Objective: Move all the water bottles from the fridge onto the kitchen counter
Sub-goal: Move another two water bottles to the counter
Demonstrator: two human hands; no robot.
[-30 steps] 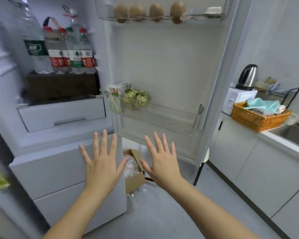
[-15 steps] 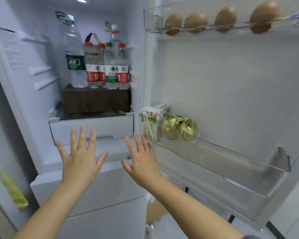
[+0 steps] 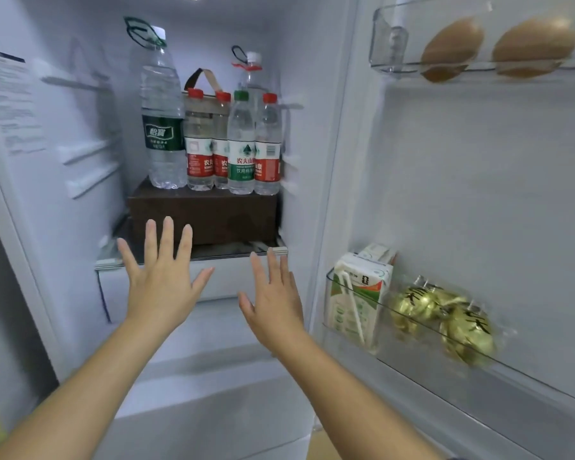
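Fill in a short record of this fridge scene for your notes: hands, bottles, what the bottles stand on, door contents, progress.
hands: left hand and right hand open, fingers spread, holding nothing, lower than the bottles
bottles: big bottle on the left, four small bottles beside it, tall bottle behind them
support: brown box
door: eggs above; carton and gold-wrapped items in the lower shelf
progress: no bottle in hand yet
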